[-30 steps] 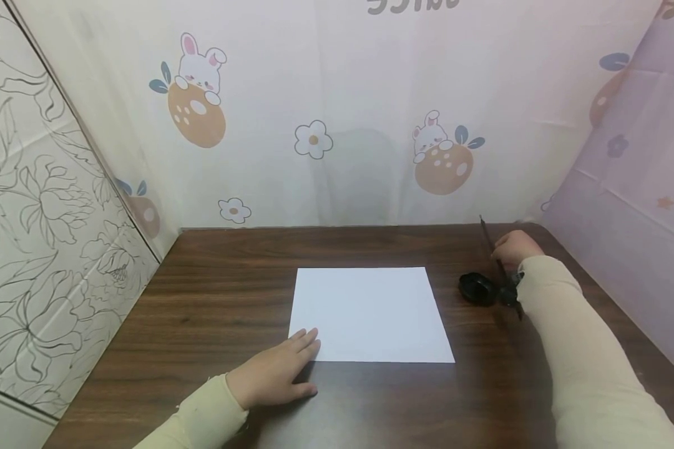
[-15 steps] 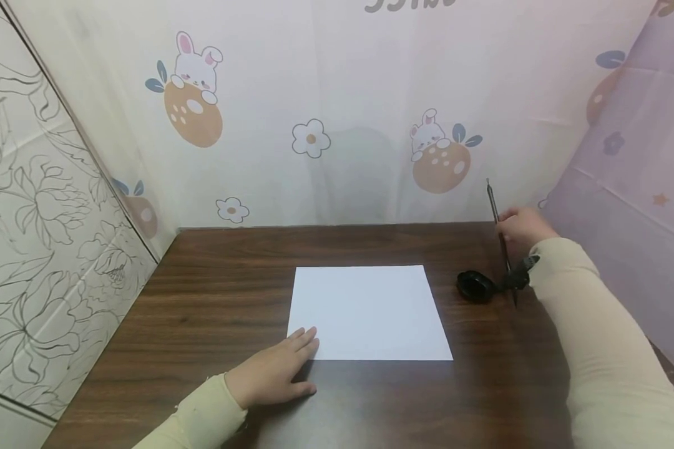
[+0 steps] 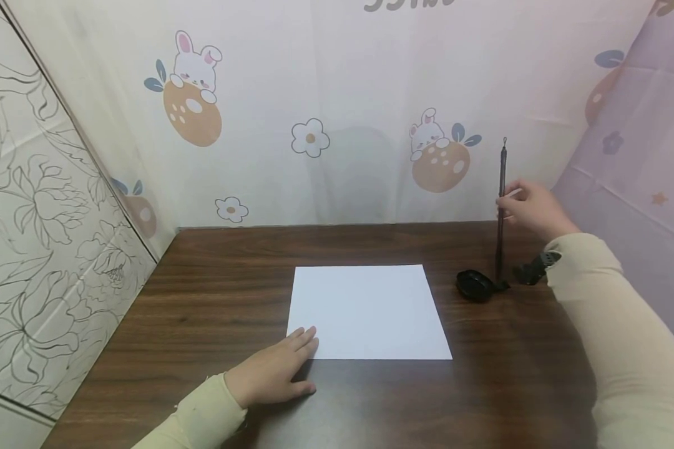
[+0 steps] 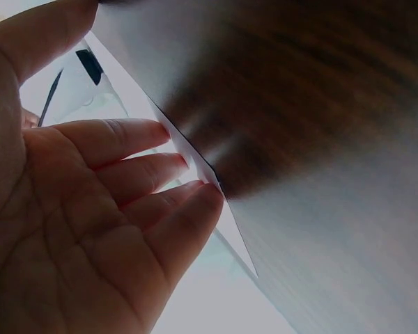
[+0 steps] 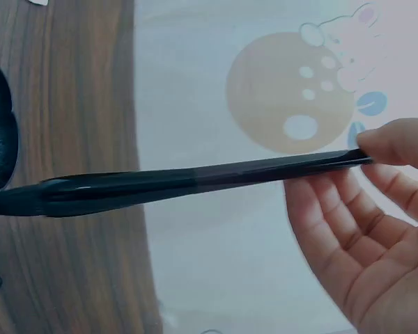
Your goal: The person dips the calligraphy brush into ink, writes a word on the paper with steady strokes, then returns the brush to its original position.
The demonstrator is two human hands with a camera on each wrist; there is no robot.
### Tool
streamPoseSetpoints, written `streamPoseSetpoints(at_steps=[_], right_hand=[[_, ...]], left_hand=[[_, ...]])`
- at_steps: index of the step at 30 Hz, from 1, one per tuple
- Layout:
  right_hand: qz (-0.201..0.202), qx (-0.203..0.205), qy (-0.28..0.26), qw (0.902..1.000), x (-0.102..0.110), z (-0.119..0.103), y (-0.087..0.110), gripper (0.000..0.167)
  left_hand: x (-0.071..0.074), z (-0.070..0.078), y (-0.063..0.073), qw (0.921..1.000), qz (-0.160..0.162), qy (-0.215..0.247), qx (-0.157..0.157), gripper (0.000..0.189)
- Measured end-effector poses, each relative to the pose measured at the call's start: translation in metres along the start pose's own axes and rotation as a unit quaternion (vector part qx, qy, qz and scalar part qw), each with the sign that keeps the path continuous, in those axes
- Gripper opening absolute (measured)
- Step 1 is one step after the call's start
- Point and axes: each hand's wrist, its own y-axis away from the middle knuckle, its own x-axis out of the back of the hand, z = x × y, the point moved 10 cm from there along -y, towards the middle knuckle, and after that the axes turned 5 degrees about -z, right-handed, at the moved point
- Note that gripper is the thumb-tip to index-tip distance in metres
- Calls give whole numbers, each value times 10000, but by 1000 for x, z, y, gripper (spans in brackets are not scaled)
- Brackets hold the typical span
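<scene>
My right hand (image 3: 533, 209) pinches a slim black calligraphy brush (image 3: 500, 237) between thumb and fingertips. The brush stands nearly upright, with a small hanging loop at its top. Its lower end comes down right beside a black ink dish (image 3: 474, 285); the right wrist view shows the brush's thick end (image 5: 76, 193) close to the dish's rim (image 5: 7, 104). My left hand (image 3: 272, 374) lies palm down with fingers straight, its fingertips on the lower left corner of a blank white sheet of paper (image 3: 365, 312). From the left wrist view, those fingertips reach the paper's edge (image 4: 240, 240).
A dark wooden table (image 3: 230, 293) bears all of this. Behind it hangs a pale curtain (image 3: 359, 93) with rabbit and flower prints, close beyond my right hand. A flower-patterned panel (image 3: 50, 206) borders the left side. A black wrist device (image 3: 533, 268) sits at my right cuff.
My right hand has risen and shifted slightly right, bringing the brush from a backward slant to nearly upright. My left hand and the paper have stayed in place.
</scene>
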Motion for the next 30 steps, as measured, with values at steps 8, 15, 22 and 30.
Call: streamPoseSetpoints(at_steps=[8, 15, 22, 30], right_hand=[[677, 514, -907, 9922, 15, -15, 16, 22], [1129, 748, -1254, 9828, 15, -17, 32, 18], [1414, 887, -1121, 9796, 6, -18, 47, 20], [1298, 886, -897, 9835, -8, -8, 55, 19]], left_hand=[[-1, 0, 0, 10000, 10, 23, -22, 73], [0, 1, 0, 10000, 5, -10, -35, 72], [0, 1, 0, 10000, -9, -12, -10, 72], [0, 0, 0, 10000, -12, 15, 32, 73]])
